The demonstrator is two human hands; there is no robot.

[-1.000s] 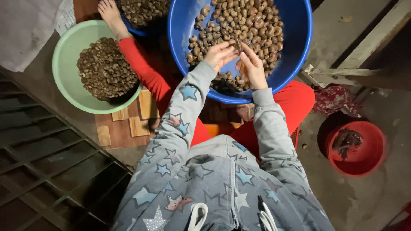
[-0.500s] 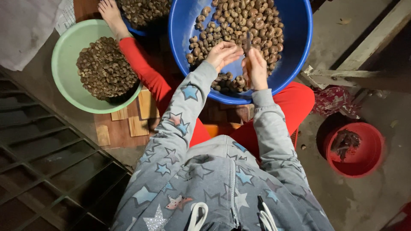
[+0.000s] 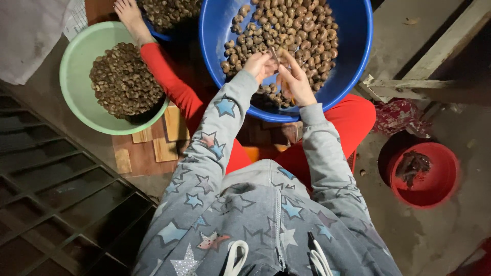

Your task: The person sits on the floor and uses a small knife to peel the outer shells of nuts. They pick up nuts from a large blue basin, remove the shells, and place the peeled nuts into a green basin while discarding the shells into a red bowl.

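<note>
A large blue basin (image 3: 353,66) rests on my lap, filled with several brown, shell-like nuts (image 3: 302,28). Both hands hover over its near side, fingertips meeting. My left hand (image 3: 257,66) is curled around one small nut. My right hand (image 3: 295,84) pinches a thin metal blade (image 3: 274,54) that points up between the two hands. Grey sleeves with star prints cover both arms, and my legs are in red trousers (image 3: 353,120).
A green basin (image 3: 76,105) of darker brown pieces stands at the left beside my bare foot (image 3: 127,14). Another blue bowl (image 3: 162,35) sits at the top. At the right, a red bowl (image 3: 440,186) holds dark scraps. A metal grate (image 3: 56,199) is at lower left, wooden beams (image 3: 440,46) at upper right.
My hands have drawn closer together above the nuts. The right hand's fingers now reach in to the blade and the left hand's nut.
</note>
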